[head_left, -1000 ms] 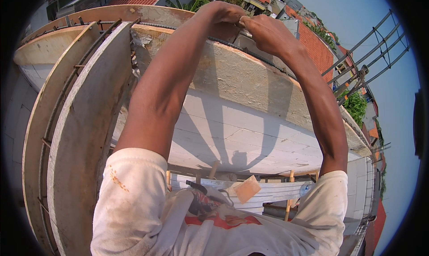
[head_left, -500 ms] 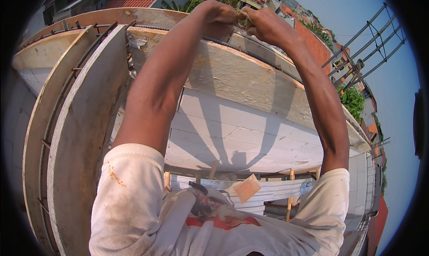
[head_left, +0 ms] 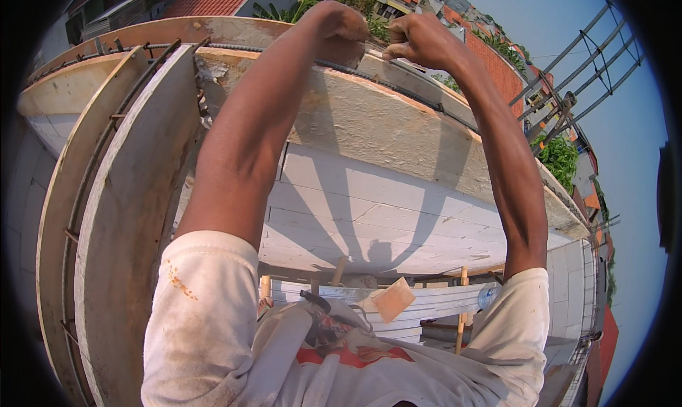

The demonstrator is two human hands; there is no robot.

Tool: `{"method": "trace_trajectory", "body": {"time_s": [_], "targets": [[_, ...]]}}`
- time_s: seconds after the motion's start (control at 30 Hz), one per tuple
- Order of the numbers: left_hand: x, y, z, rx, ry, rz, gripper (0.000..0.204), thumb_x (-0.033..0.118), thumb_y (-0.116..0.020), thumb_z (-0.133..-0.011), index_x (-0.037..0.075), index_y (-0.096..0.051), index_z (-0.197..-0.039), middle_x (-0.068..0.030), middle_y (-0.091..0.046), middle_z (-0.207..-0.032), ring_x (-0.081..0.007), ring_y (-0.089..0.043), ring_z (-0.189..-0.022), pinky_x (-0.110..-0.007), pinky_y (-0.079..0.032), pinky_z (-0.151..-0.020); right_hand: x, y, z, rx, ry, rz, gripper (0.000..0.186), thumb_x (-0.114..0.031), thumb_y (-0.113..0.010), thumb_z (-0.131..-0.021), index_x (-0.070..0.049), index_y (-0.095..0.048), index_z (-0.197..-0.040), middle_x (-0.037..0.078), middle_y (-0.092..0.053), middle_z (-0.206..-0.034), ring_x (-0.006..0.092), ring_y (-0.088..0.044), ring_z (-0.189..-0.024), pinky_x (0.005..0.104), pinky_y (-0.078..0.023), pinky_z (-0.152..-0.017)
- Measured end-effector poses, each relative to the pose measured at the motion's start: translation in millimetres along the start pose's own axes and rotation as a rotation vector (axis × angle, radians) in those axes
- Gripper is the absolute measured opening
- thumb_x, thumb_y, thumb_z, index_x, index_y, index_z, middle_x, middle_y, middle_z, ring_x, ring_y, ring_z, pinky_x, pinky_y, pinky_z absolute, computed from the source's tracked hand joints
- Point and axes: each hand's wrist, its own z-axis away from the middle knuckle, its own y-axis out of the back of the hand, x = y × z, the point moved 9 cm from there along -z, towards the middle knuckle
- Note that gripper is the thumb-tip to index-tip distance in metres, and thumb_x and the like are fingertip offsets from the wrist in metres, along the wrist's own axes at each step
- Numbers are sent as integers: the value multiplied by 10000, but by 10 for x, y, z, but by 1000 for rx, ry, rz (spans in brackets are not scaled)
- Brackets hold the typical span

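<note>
Both my arms are raised over the top of a plywood formwork panel (head_left: 383,112). My left hand (head_left: 346,34) bends down over its far side beside a long steel bar (head_left: 398,87). The left fingers are curled, and their tips are partly hidden by the hand. My right hand (head_left: 426,41) is a short way to the right, above the board edge. Its fingers are bent in toward the thumb, facing the left hand. A gap separates the two hands. Whatever either one grips is too small or hidden to make out.
More upright form boards (head_left: 135,172) with a bar between them stand at left. Below is a white block wall (head_left: 376,201). A rebar cage (head_left: 582,73) rises at right. Lower down are bamboo poles (head_left: 462,314), a square board piece (head_left: 394,300) and a plastic bottle (head_left: 487,297).
My hands have drawn apart from nearly touching. The left has shifted slightly left, while the right has turned, showing more of its bent fingers.
</note>
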Motion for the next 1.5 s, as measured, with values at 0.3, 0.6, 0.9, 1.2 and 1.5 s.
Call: {"method": "trace_trajectory", "body": {"time_s": [0.3,0.6,0.9,1.2,1.5], "targets": [[-253,-25,-350,77,-9,-39,303,248,-706,-961,12,-811,-1119,-128,-790,-990,-269,-675,-801,-480,-561,-763,200,56,11,54,33,-137,235,19,-686,-904,-8,-810,-1102,233,-791,-1026,389,-759,-964,470,-597,-852],[-343,-275,-823,-192,-24,-128,314,266,-684,-1013,16,-802,-1162,-155,-802,-1078,-297,-669,-856,-497,-547,-809,48,-98,68,66,-11,-221,136,-86,-772,-917,-7,-794,-1025,249,-773,-1010,412,-742,-951,507,-564,-840],[-4,21,-428,50,-3,-85,263,124,-741,-896,-4,-795,-1119,-161,-795,-1033,-273,-748,-885,-448,-580,-786,-61,-78,123,218,177,-211,166,-44,-724,-866,-65,-795,-1015,158,-769,-1014,395,-727,-1024,496,-578,-912],[-139,53,-411,80,0,583,304,-69,-674,-884,-32,-615,-1179,-125,-744,-967,-245,-791,-886,-365,-657,-746,33,-28,159,162,125,-171,217,-10,-702,-839,-100,-814,-1001,125,-767,-1027,372,-729,-1016,506,-598,-890],[-75,65,-400,114,-16,701,187,-30,-652,-926,-64,-667,-1109,-147,-753,-994,-221,-789,-865,-357,-672,-770,-103,-66,75,315,313,-146,217,43,-719,-790,-77,-795,-953,108,-776,-1059,355,-738,-1015,487,-595,-873]]}}
